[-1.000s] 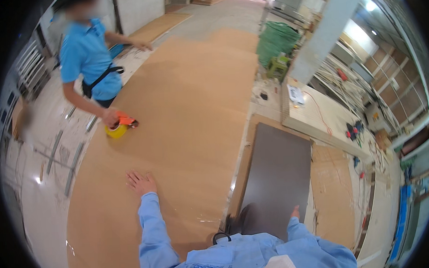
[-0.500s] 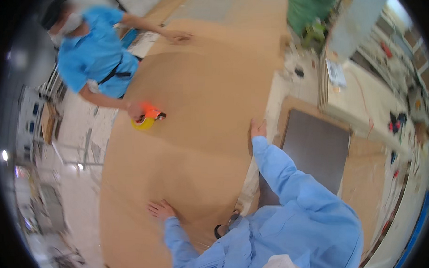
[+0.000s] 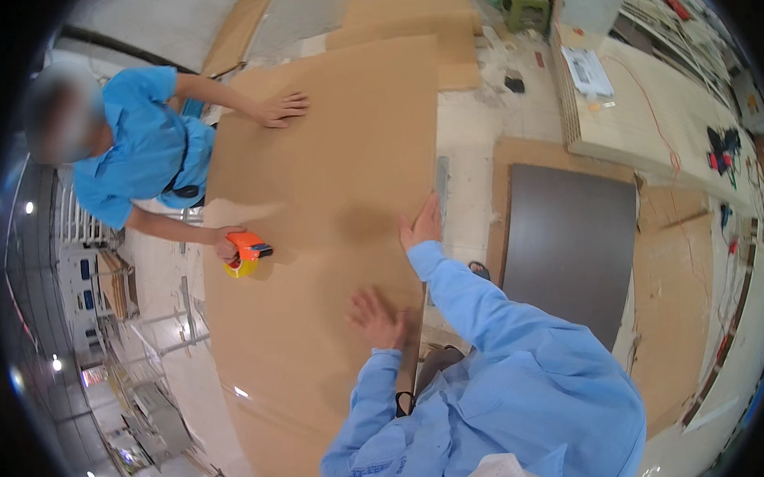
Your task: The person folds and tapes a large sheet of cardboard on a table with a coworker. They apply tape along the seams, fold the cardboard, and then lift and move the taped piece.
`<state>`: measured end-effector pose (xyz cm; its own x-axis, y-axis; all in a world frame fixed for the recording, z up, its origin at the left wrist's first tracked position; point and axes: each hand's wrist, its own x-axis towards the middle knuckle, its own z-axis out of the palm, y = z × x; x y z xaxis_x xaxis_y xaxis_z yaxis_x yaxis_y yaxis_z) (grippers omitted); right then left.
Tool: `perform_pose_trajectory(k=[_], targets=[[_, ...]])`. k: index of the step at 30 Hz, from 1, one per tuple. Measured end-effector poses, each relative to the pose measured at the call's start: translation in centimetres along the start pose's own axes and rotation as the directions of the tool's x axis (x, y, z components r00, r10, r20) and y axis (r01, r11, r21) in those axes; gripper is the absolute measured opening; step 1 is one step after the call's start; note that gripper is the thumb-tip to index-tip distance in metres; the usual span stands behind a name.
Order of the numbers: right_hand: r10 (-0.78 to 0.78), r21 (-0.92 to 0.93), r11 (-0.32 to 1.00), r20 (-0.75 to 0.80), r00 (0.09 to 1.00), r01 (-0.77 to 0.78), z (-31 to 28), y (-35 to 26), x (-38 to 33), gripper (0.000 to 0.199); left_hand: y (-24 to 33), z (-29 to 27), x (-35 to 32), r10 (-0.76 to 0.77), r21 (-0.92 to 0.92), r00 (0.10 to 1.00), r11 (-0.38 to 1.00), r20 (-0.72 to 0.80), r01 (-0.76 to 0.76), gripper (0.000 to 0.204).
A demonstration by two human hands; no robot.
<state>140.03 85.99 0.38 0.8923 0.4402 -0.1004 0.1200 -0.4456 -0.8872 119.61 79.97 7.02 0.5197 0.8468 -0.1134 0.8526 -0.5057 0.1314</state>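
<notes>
- Broad, flat sheet of brown cardboard (image 3: 329, 181): spread between wearer and co-worker, its right edge beside the wearer, presumably within reach of both
- Left grip (image 3: 376, 319): released, fingers spread, over the sheet near that edge; blur leaves contact uncertain
- Right grip (image 3: 421, 224): released, fingers extended along the right edge, seemingly to steady or align it
- Co-worker's farther hand (image 3: 283, 109): laid flat on the sheet, likely holding it down
- Orange tape dispenser with yellow roll (image 3: 249, 243): held by its rear in the co-worker's nearer hand (image 3: 228, 245), apparently leaving its front unobstructed
</notes>
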Motion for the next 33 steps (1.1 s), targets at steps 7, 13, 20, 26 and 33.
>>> perform_pose_trajectory(k=[7, 13, 20, 26, 33], targets=[[0.129, 0.619, 0.782, -0.050, 0.990, -0.071, -4.0, 2.7, 8.5, 0.088, 6.1, -1.0, 3.3, 0.107, -0.008, 0.992, 0.994, 0.066, -0.106, 0.100], [-0.025, 0.224, 0.974, 0.013, 1.000, 0.022, -1.6, 1.3, 10.7, 0.078, 5.5, -1.2, 3.7, 0.204, -0.115, 0.979, 0.973, 0.005, -0.202, 0.098], [-0.534, -0.685, 0.588, 0.072, 0.843, 0.430, -3.6, -2.5, 6.5, 0.068, 5.5, -1.0, 4.2, 0.211, -0.252, 0.976, 0.943, -0.052, -0.217, 0.098], [-0.101, 0.097, 0.995, 0.801, 0.589, 0.039, 3.3, -10.0, 3.6, 0.063, 5.9, 0.1, 4.0, 0.167, -0.294, 0.984, 0.939, -0.069, -0.180, 0.093], [-0.048, 0.256, 0.905, 0.855, 0.517, -0.340, 9.4, -16.0, 2.8, 0.043, 8.7, 1.6, 6.7, 0.061, -0.194, 0.995, 0.978, -0.074, -0.074, 0.084]])
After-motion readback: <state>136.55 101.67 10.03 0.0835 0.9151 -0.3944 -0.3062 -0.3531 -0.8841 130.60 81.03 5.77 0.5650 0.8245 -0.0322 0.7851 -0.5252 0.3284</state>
